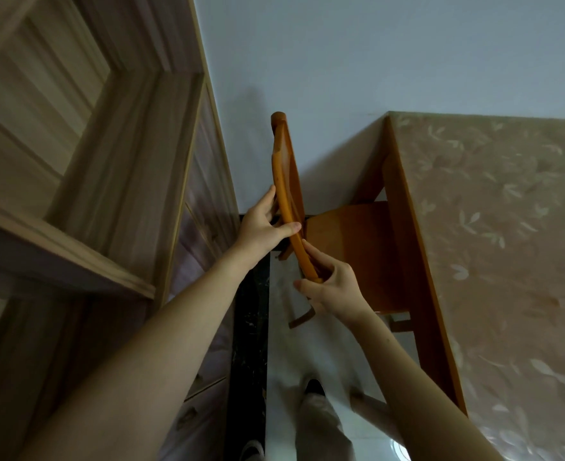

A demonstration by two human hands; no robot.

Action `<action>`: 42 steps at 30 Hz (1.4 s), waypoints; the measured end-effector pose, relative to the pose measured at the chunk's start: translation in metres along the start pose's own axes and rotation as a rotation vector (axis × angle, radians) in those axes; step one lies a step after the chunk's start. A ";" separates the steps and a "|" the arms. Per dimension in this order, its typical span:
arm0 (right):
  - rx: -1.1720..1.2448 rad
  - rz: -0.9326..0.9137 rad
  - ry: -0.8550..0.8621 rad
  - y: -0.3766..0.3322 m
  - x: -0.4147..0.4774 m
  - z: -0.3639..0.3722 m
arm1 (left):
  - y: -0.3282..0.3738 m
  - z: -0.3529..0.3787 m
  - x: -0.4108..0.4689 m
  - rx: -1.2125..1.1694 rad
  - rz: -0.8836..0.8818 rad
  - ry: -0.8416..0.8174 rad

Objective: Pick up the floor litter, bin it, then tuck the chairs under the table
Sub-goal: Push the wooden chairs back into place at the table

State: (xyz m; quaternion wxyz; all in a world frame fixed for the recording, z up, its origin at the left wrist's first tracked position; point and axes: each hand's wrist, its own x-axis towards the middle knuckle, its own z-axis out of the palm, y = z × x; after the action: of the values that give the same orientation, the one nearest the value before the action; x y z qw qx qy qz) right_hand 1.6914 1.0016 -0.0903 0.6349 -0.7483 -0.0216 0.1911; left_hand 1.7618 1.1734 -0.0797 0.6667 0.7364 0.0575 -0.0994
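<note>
Chair point(286, 168) in left hand point(263, 227), right hand point(332, 287), half hidden under table point(490, 227)

I can read no words, labels, brand names, numbers or signs anywhere in this view. The table point(419, 261) at the right of the frame has a cover point(507, 211) printed only with pale leaves, no lettering.
</note>
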 end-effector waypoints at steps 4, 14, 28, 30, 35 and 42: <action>0.024 0.001 0.008 -0.003 0.013 -0.001 | 0.006 0.000 0.016 0.023 0.007 -0.015; -0.003 0.014 0.020 -0.001 0.023 -0.010 | 0.009 0.004 0.030 0.034 -0.008 -0.016; -0.060 0.019 0.036 -0.005 0.003 -0.036 | 0.015 0.033 0.015 0.021 0.013 -0.021; -0.062 0.024 0.057 -0.007 0.002 -0.035 | 0.016 0.033 0.015 0.069 0.022 -0.048; -0.092 0.012 0.098 -0.006 -0.003 -0.032 | 0.011 0.027 0.015 0.187 0.028 -0.074; -0.274 -0.042 0.154 -0.009 -0.014 -0.029 | 0.019 0.032 -0.003 0.335 0.047 0.021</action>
State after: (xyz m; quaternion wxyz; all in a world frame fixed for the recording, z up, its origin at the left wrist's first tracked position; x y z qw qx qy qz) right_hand 1.6897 0.9724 -0.0742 0.5306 -0.8396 -0.0143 0.1154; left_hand 1.7603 1.1402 -0.0634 0.5362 0.8394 0.0299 -0.0843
